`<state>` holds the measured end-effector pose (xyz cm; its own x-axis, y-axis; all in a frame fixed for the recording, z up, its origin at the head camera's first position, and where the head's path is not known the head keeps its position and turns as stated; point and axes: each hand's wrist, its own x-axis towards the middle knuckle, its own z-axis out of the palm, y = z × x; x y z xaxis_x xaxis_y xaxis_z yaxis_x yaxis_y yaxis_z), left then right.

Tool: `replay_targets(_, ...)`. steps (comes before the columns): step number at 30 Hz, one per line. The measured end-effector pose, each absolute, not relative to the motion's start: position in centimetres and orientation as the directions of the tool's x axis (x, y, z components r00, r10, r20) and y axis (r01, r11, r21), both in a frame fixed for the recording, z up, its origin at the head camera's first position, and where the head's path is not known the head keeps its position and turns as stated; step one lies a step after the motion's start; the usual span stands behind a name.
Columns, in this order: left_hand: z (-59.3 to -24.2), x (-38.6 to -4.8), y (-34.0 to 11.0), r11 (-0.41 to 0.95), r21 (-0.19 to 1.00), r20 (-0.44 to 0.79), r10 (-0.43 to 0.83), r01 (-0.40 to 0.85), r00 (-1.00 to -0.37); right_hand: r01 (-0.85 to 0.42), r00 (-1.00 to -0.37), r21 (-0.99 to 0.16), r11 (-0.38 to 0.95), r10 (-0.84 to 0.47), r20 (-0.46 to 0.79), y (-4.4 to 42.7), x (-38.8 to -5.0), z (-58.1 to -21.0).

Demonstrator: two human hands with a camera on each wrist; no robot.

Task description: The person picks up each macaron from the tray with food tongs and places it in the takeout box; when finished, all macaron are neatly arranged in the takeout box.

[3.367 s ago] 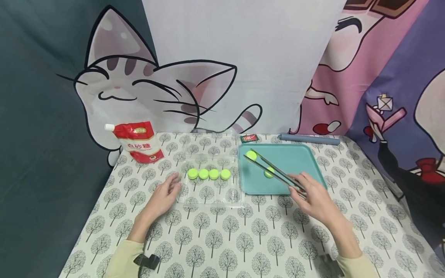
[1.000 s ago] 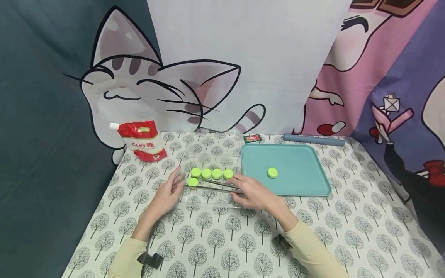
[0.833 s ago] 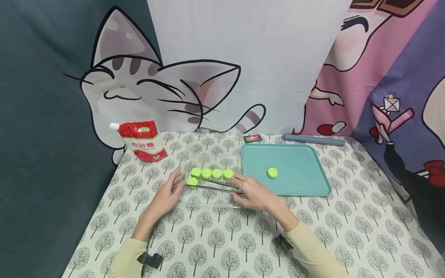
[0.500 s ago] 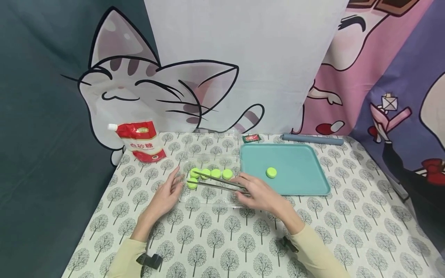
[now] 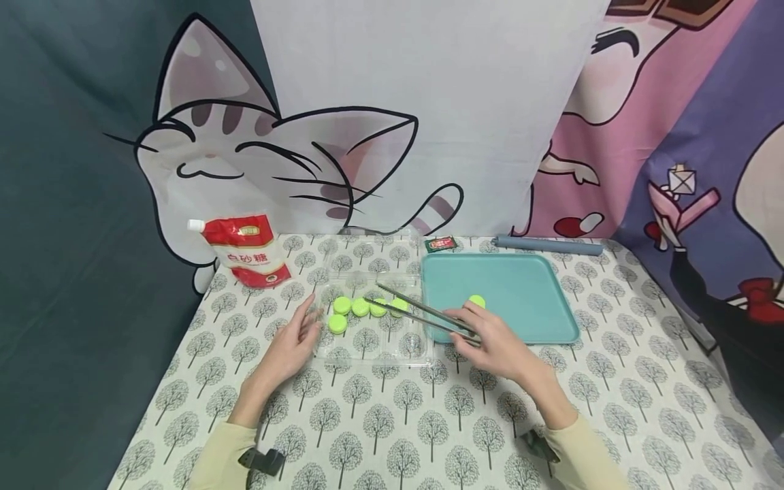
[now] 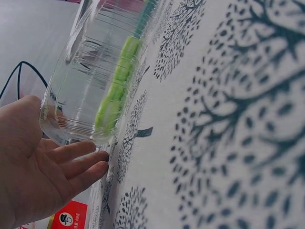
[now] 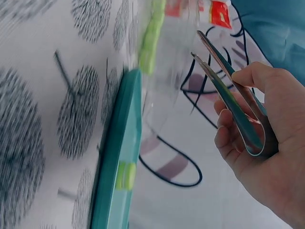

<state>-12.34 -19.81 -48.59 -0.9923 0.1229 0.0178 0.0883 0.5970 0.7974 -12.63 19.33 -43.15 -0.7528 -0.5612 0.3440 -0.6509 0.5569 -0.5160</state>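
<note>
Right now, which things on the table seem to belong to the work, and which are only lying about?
Seem to belong to the work:
tongs, held in the right hand
clear container, beside the left hand
green rounds, five in the container, one on the tray
teal tray

Probably just lying about:
red-and-white pouch
small packet
blue-grey rod

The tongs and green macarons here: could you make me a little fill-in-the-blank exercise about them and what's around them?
1. The metal tongs are held in the person's ____ hand.
2. The clear plastic box holds exactly ____ lime-green macarons.
3. On the teal tray there is only ____ macaron.
4. The red-and-white sugar pouch has a cap coloured ____.

Missing words: right; five; one; white.
</note>
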Motion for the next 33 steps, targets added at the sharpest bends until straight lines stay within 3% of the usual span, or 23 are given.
replay_targets(10,-48.6,-12.3,-19.9,0.592,0.800,0.026,0.126,0.096,-0.992,-0.605,-0.796,-0.547,0.579,-0.455,0.399,22.9,-11.7,-43.2)
replay_targets(23,-48.7,-12.2,-19.9,0.589,0.805,0.008,0.113,0.073,-0.994,-0.613,-0.773,-0.453,0.647,-0.373,0.513,27.2,-10.6,-43.4)
replay_targets(33,-48.6,-12.3,-19.8,0.591,0.802,0.017,0.117,0.083,-0.993,-0.527,-0.825,-0.460,0.714,-0.300,0.479,29.3,-9.3,-43.7)
